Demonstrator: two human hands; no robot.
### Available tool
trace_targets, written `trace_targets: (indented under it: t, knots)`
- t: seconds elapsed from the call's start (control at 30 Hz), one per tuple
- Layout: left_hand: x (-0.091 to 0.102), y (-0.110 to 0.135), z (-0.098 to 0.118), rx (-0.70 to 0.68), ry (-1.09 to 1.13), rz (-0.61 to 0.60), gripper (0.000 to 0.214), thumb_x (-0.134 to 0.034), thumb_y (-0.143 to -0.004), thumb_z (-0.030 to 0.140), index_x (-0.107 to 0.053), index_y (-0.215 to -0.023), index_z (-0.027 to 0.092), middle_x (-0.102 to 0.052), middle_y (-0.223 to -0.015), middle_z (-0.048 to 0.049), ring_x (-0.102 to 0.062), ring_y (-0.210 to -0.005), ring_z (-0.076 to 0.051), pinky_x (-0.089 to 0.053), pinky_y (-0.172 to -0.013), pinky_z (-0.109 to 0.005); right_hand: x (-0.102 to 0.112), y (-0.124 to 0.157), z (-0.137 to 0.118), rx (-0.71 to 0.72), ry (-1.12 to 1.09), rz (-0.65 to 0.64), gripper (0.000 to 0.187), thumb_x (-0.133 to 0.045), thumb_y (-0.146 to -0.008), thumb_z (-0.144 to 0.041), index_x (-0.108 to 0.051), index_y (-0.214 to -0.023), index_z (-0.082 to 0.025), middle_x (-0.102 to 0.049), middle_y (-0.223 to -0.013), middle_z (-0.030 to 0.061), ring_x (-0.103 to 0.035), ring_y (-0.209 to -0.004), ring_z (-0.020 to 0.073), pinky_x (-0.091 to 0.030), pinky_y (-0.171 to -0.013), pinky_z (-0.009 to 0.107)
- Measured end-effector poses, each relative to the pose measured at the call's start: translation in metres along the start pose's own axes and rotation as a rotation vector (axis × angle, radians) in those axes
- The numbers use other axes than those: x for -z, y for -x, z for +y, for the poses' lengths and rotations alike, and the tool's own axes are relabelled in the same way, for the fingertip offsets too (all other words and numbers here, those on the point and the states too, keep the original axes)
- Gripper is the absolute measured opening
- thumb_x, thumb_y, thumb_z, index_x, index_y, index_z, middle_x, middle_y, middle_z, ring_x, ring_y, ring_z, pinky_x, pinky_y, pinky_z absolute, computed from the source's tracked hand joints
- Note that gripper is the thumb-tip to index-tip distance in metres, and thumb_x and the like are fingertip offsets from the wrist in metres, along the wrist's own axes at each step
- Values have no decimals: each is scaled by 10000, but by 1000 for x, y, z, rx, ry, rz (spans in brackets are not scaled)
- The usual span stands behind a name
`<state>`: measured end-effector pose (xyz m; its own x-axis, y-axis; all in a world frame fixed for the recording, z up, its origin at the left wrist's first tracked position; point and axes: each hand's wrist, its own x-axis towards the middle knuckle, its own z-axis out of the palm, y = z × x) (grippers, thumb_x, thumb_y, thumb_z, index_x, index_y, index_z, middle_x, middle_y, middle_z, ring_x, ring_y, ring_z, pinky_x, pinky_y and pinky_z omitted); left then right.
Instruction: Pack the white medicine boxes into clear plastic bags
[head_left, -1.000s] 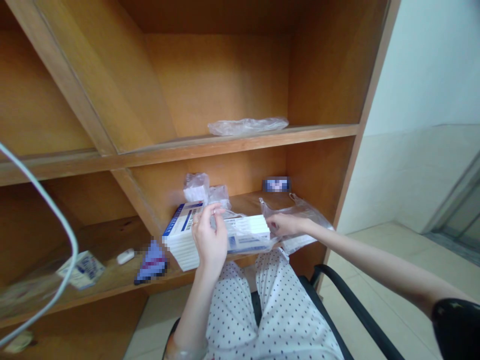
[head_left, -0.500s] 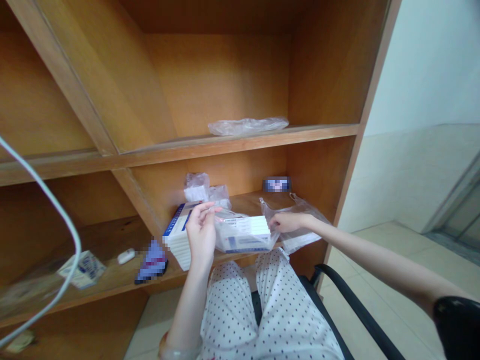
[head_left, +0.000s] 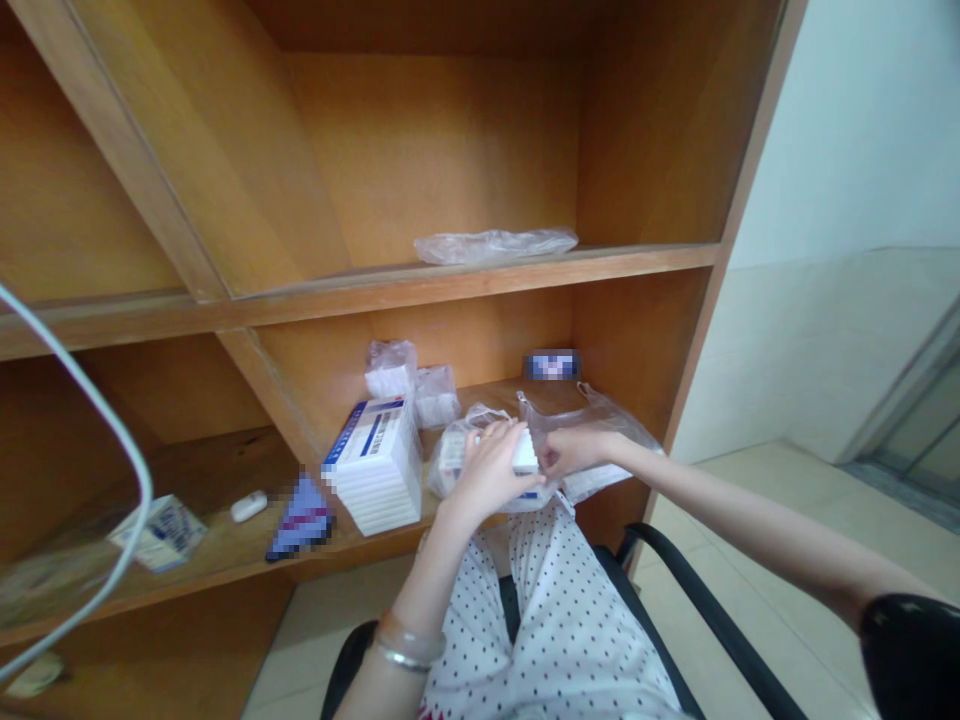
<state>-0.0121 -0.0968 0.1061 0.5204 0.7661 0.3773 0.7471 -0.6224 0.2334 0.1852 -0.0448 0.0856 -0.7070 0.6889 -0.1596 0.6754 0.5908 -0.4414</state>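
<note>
My left hand [head_left: 491, 468] lies over a clear plastic bag of white boxes [head_left: 457, 452] on the lower shelf, its fingers curled onto the bag's top. My right hand [head_left: 571, 451] pinches the bag's right end beside the left hand. A stack of white-and-blue boxes [head_left: 377, 465] stands just left of the bag, free of both hands.
Two small wrapped packs [head_left: 411, 378] sit behind the stack. Loose clear plastic [head_left: 611, 432] lies at the right, another bag [head_left: 495, 243] on the upper shelf [head_left: 637, 262]. A small carton [head_left: 159, 528] and a white object [head_left: 248, 505] lie left. A white cable [head_left: 97, 420] hangs at left. A black chair arm [head_left: 701, 600] is below.
My left hand has left the stack of boxes and moved right onto the bagged boxes. The bag now sits apart from the stack. My right hand stayed at the bag's right end.
</note>
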Motion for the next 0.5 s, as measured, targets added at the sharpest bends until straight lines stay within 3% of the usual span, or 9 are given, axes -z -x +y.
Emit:
trace_targets:
  t: [0.07,0.17,0.37,0.5]
  knots:
    - [-10,-7,-8,-14,-89,-79,717,-720,-599,392,-472,-1239,182,-515,-1281,-160,-418,-1218,-342,-261,-1008,-522,-3,2,6,-12,37,37,149,-629,-707,-261,-661,-763,-128,-622,-669,20,-470,-540,103,-295,-469,228]
    - [-14,-14,-20,0,-177,-152,728,-750,-543,417,-502,-1184,176,-570,-1167,-152,-489,-1124,-337,-277,-985,-506,-8,4,14,4,-10,58,159,-562,-698,-137,-652,-830,-139,-643,-755,29,-526,-622,116,-345,-526,217]
    - [-3,-17,-32,61,-264,-132,664,-724,-569,461,-534,-1144,187,-586,-1093,-129,-518,-1045,-315,-315,-911,-457,-15,5,26,17,-5,116,372,-509,-692,-99,-622,-1040,-167,-661,-987,61,-588,-812,165,-410,-649,234]
    - [-1,-16,-36,91,-309,-119,612,-718,-577,458,-558,-1096,176,-594,-1046,-129,-534,-1004,-318,-327,-880,-455,-9,8,18,-19,22,118,495,-518,-717,-122,-563,-1203,-202,-637,-1136,74,-601,-922,195,-432,-734,255]
